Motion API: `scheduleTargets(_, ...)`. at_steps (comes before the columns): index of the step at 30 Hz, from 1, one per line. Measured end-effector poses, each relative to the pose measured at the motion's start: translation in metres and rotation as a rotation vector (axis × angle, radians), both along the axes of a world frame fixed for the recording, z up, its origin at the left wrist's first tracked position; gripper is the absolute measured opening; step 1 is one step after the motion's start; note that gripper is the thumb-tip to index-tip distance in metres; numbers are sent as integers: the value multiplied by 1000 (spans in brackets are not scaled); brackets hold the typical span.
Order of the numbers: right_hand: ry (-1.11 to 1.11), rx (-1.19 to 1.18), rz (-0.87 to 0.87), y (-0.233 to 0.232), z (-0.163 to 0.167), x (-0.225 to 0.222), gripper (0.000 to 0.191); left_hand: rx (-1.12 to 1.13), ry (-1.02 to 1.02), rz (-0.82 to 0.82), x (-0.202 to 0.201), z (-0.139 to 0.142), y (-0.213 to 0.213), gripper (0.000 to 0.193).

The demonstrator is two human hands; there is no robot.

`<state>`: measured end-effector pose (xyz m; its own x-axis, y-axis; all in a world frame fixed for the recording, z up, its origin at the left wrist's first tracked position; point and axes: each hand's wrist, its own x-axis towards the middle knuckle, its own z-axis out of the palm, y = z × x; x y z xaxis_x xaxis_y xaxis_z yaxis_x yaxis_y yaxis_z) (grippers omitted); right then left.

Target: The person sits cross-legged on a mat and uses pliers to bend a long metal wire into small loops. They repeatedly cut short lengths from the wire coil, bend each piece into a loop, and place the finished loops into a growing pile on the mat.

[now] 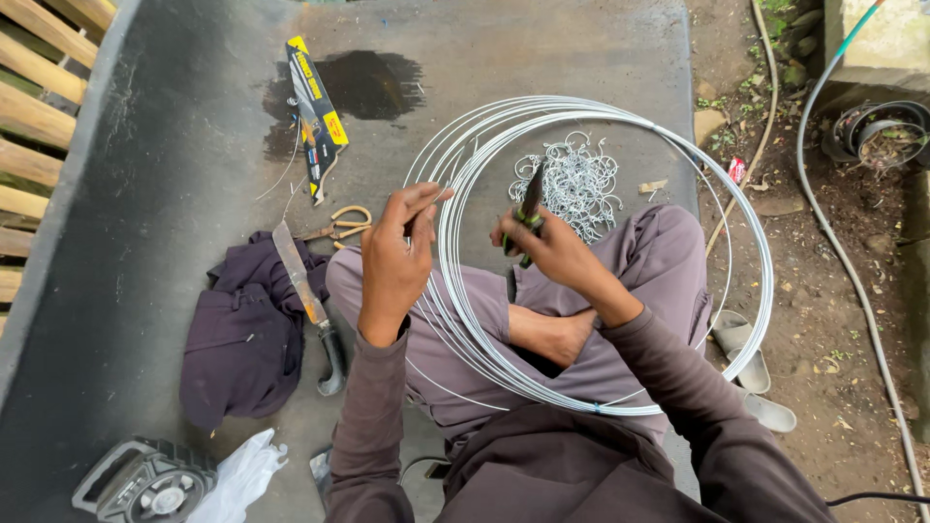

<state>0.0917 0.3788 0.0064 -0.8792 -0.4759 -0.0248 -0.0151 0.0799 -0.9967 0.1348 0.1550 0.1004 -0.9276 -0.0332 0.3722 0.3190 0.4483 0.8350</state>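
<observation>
The palm and fingertips of the left hand (395,254) are turned away, so its grip on the wire coil (620,261) cannot be made out. The plier (525,215) handles are buried in the right hand (550,250). The near arc of the coil is hidden under a sleeve. The grey tool case (145,479) is cut off by the bottom edge. The small wire hooks (578,181) are too fine to be counted.

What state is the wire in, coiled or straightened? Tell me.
Coiled: the wire lies in big round loops around the person's lap, the left hand gripping some strands.
</observation>
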Motion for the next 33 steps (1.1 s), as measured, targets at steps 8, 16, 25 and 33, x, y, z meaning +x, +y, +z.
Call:
scheduleTargets(8,482,290,-145,-23,9,10,29,215,103,-40,9,-13,10,12)
scheduleTargets(16,652,340,-238,-34,42,20,45,328,49,-118,13,-28,8,14)
scheduleTargets(25,789,332,-279,-38,53,21,50,407,-10,-161,11,-39,5,14)
scheduleTargets(33,800,350,-298,-45,50,19,50,476,-35,-183,8,-48,0,13)
